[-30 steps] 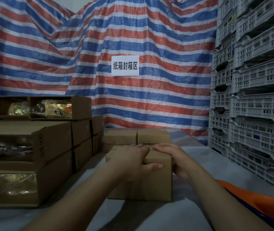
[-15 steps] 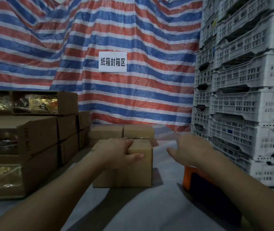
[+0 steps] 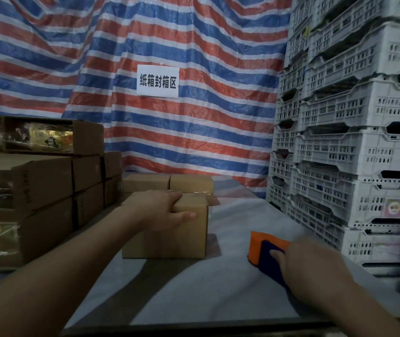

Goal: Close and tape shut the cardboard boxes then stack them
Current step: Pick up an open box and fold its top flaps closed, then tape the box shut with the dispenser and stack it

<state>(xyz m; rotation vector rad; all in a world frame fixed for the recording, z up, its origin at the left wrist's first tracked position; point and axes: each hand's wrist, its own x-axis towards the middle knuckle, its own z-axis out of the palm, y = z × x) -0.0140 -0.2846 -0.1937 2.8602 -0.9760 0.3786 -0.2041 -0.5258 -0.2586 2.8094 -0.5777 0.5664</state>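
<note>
My right hand (image 3: 313, 266) has left the box (image 3: 167, 229) and now lies on the orange-and-blue tape dispenser (image 3: 264, 251) at four o'clock; its fingers look curled onto it, though blur hides the grip. My left hand (image 3: 167, 212) still presses the box's flaps down at centre, thumb over the front edge. Taping comes next, I judge.

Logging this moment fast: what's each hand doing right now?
Left hand: grips the top edge of the cardboard box.
Right hand: on the orange and blue tool; grip cannot be told.
</note>
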